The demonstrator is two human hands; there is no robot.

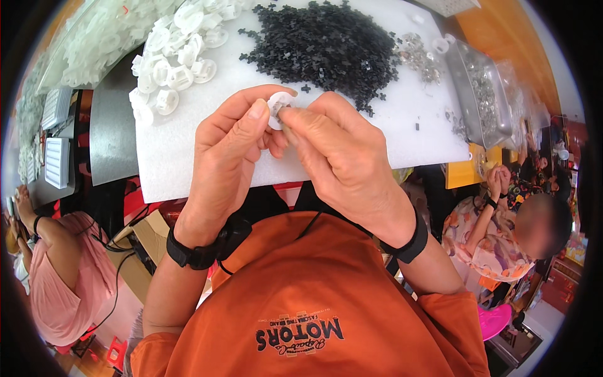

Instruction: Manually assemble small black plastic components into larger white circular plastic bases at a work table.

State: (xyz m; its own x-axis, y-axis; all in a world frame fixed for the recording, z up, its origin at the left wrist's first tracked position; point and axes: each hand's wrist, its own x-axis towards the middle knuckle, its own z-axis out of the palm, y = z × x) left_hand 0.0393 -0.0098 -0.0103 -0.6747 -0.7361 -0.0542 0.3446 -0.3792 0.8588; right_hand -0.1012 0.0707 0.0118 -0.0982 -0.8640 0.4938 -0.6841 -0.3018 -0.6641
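Between my hands, over the white foam-topped table, is a round white plastic part [281,100]. My left hand [232,138] pinches its rim between thumb and fingers. My right hand [342,147] presses its thumb and forefinger at the middle of the part; whatever tiny piece they hold there is hidden by the fingertips. Just beyond my hands lies a big heap of small black cross-shaped pieces [323,47]. White plastic parts [179,72] like the one I hold are piled to the left. Small shiny metal pieces [421,56] are scattered right of the black heap.
A metal tray [480,94] of small shiny pieces stands at the table's right edge. A large clear bag [94,47] of white parts is at the far left. One person [496,232] sits to the right; another, in pink [72,276], sits to the left.
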